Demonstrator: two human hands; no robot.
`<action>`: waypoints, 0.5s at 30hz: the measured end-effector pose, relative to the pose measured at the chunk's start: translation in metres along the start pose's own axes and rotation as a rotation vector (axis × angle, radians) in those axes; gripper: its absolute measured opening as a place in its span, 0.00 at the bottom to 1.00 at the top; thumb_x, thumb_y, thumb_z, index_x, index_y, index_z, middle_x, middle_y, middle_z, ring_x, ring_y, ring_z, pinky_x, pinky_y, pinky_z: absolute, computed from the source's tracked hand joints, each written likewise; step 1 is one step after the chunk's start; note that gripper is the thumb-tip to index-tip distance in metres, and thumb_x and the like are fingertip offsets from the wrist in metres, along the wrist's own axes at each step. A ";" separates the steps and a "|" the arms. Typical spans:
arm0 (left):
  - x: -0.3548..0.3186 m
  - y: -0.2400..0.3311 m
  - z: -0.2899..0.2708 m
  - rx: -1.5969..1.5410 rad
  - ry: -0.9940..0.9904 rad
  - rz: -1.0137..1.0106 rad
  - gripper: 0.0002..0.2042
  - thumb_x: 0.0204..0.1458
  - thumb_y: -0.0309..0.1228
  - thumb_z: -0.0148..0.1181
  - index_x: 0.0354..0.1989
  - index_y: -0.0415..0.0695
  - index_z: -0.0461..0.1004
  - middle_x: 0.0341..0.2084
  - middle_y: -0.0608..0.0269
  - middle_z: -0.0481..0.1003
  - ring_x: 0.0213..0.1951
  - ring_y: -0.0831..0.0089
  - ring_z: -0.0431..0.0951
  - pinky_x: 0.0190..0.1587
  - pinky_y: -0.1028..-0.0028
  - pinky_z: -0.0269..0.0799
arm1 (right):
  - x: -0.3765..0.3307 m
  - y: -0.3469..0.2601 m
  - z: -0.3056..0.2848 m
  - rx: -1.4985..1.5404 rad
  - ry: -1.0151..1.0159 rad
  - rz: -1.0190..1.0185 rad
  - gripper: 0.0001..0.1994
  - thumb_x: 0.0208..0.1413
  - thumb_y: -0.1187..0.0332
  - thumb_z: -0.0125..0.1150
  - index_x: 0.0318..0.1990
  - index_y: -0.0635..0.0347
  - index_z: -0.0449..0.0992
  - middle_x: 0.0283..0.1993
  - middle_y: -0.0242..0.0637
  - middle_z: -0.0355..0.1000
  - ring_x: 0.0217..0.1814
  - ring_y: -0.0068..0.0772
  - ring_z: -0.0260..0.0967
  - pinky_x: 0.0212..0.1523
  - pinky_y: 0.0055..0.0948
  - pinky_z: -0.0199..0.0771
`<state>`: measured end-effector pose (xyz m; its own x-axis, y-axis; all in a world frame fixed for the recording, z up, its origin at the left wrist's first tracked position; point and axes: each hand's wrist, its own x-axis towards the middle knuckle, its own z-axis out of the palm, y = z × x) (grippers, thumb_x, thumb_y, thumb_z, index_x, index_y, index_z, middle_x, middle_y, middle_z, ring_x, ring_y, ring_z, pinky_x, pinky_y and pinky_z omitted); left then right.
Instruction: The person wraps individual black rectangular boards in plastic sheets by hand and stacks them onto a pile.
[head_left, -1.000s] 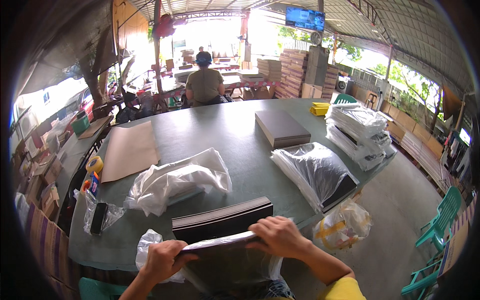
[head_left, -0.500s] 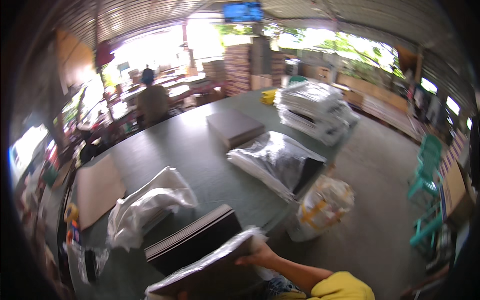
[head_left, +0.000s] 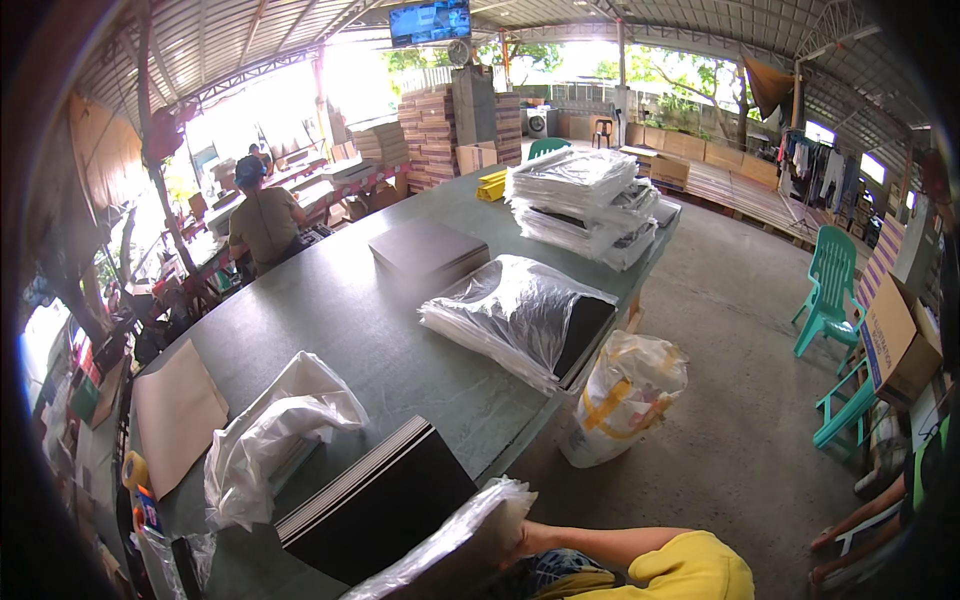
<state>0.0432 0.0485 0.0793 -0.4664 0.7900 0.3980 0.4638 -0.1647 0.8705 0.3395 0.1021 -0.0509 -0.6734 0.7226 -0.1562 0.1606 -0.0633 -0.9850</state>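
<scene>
At the lower edge, a plastic-wrapped stack of sheets (head_left: pixel 450 553) is held tilted up near the table's front edge. My right hand (head_left: pixel 531 540) is closed on its right side, the fingers partly hidden by the wrapping. My left hand is out of sight. Just beyond the package, a stack of black boards (head_left: pixel 385 505) with pale edges rests on the green table (head_left: pixel 330 310). A crumpled clear plastic bag (head_left: pixel 285 430) lies to its left. Farther off are another plastic-covered black stack (head_left: pixel 525 315) and a bare grey-brown board stack (head_left: pixel 425 255).
Piled wrapped packages (head_left: pixel 580 200) and yellow pieces (head_left: pixel 491 186) occupy the far table end. A filled plastic sack (head_left: pixel 625 400) stands beside the right table edge. A brown sheet (head_left: pixel 180 415) and a tape roll (head_left: pixel 135 470) lie left. Green chairs (head_left: pixel 830 290) stand right; a person (head_left: pixel 262 215) sits beyond.
My view has swung right and steadied. The wrapped package and my right hand now sit lower in the picture, with less of the hand showing. Another person's arm appears at the lower right.
</scene>
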 end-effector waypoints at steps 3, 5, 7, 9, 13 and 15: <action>0.005 0.002 0.011 -0.028 -0.080 -0.008 0.14 0.40 0.33 0.58 0.29 0.32 0.71 0.30 0.47 0.71 0.34 0.59 0.70 0.37 0.62 0.64 | -0.025 -0.003 0.006 -0.128 0.305 -0.177 0.25 0.42 0.67 0.59 0.50 0.54 0.59 0.47 0.32 0.61 0.49 0.22 0.55 0.48 0.23 0.56; 0.006 0.004 0.011 -0.037 -0.104 -0.007 0.14 0.40 0.32 0.58 0.30 0.32 0.71 0.30 0.47 0.71 0.34 0.59 0.70 0.37 0.63 0.64 | -0.031 0.016 0.003 -0.221 0.358 -0.122 0.24 0.42 0.67 0.59 0.49 0.55 0.60 0.46 0.32 0.62 0.48 0.23 0.56 0.47 0.24 0.57; 0.007 0.005 0.008 -0.041 -0.122 -0.003 0.14 0.40 0.32 0.58 0.30 0.32 0.71 0.30 0.47 0.71 0.34 0.59 0.70 0.37 0.63 0.64 | -0.036 0.037 0.002 -0.325 0.320 -0.007 0.23 0.42 0.67 0.58 0.48 0.56 0.61 0.45 0.33 0.62 0.47 0.24 0.56 0.46 0.24 0.58; 0.009 0.006 0.011 -0.057 -0.157 -0.004 0.14 0.40 0.32 0.57 0.30 0.32 0.71 0.30 0.47 0.71 0.34 0.59 0.70 0.37 0.63 0.64 | -0.043 0.059 0.001 -0.421 0.266 0.087 0.22 0.42 0.67 0.57 0.47 0.56 0.61 0.44 0.33 0.63 0.46 0.25 0.57 0.45 0.25 0.58; 0.009 0.009 0.003 -0.062 -0.194 -0.033 0.13 0.41 0.31 0.57 0.30 0.32 0.71 0.30 0.47 0.70 0.34 0.59 0.70 0.37 0.63 0.64 | -0.041 0.089 0.005 -0.567 0.107 0.161 0.20 0.41 0.67 0.56 0.45 0.57 0.63 0.42 0.34 0.64 0.44 0.28 0.59 0.42 0.27 0.59; 0.011 0.010 0.009 -0.084 -0.250 -0.050 0.13 0.41 0.31 0.57 0.30 0.32 0.71 0.30 0.47 0.70 0.34 0.59 0.70 0.37 0.63 0.64 | -0.044 0.099 0.002 -0.617 0.042 0.182 0.19 0.41 0.67 0.56 0.44 0.58 0.64 0.41 0.35 0.65 0.43 0.29 0.60 0.41 0.27 0.60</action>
<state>0.0497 0.0611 0.0897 -0.2812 0.9181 0.2794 0.3762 -0.1623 0.9122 0.3834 0.0629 -0.1421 -0.5692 0.7650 -0.3012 0.6637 0.2113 -0.7175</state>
